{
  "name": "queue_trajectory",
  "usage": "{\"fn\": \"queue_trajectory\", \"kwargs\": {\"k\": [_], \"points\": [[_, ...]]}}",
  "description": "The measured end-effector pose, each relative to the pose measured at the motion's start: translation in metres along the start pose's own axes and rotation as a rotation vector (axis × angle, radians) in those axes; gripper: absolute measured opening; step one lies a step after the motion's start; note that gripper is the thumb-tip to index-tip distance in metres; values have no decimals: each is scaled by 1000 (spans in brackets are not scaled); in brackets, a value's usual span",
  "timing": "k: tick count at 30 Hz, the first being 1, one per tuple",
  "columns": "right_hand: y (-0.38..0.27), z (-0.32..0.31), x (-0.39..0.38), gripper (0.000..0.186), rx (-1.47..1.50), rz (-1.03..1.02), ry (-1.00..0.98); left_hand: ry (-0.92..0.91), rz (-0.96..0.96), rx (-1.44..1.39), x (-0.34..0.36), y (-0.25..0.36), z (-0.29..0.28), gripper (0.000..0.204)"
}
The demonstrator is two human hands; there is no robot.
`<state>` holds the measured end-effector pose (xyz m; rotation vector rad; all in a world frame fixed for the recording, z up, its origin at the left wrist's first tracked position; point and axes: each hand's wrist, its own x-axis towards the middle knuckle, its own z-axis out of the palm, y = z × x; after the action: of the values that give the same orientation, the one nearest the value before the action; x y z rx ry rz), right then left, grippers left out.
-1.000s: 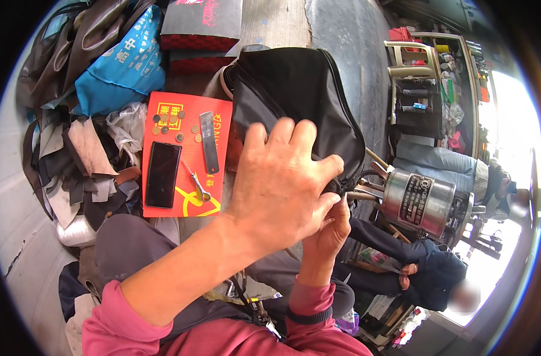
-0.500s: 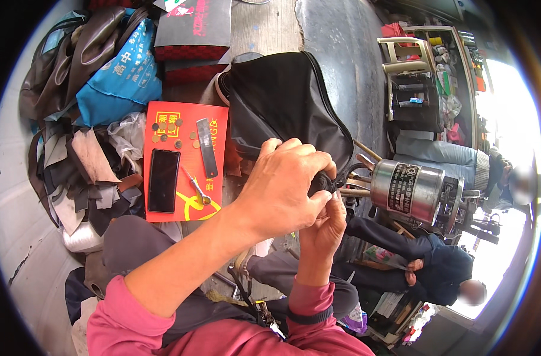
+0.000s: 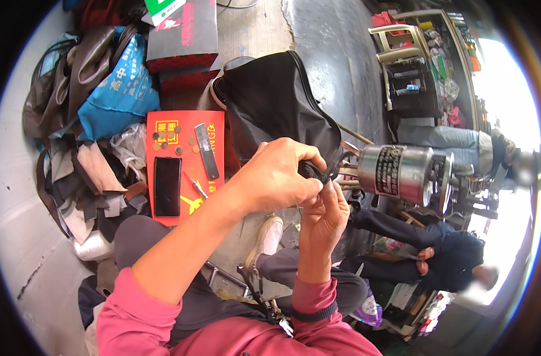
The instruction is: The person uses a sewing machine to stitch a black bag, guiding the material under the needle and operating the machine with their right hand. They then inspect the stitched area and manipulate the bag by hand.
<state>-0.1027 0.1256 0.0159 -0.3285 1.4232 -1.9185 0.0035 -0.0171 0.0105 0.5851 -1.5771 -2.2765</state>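
Observation:
A large black bag [image 3: 276,101] with a zipper along its edge stretches away from me at the centre. My left hand [image 3: 285,175] is closed on a bunched black end of the bag. Just beside it, my right hand [image 3: 326,213] pinches the same black end between thumb and fingers. The two hands nearly touch, and they hide most of what lies between them. Behind the hands stands a metal cylinder [image 3: 395,175] of a machine, with several rods reaching toward the bag.
Left of my arms, a red board [image 3: 217,127] carries a black phone [image 3: 167,187], a dark flat strip [image 3: 207,151], several coins and small scissors [image 3: 199,188]. Farther left are a blue bag [image 3: 119,89] and leather scraps [image 3: 98,169]. A seated person [image 3: 442,255] is at the right.
The view has shifted slightly, so the bag and machine sit farther left. My hands still grip the black end; the right fingers show more plainly, and a shoe now appears below them.

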Motion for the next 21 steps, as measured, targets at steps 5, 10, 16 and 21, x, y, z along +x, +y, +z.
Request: {"fn": "queue_trajectory", "kwargs": {"k": [5,10,16,21], "points": [[1,5,2,16,-163,-74,69,-38,-47,-87,2,3,-3,28],[-5,6,3,16,-280,-81,66,-15,-67,37,6,-1,-3,29],[-12,7,7,17,-301,-38,4,-31,-168,-39,11,-4,-7,27],[-12,5,10,16,-294,11,-13,-54,-117,-86,16,-7,-8,23]]}}
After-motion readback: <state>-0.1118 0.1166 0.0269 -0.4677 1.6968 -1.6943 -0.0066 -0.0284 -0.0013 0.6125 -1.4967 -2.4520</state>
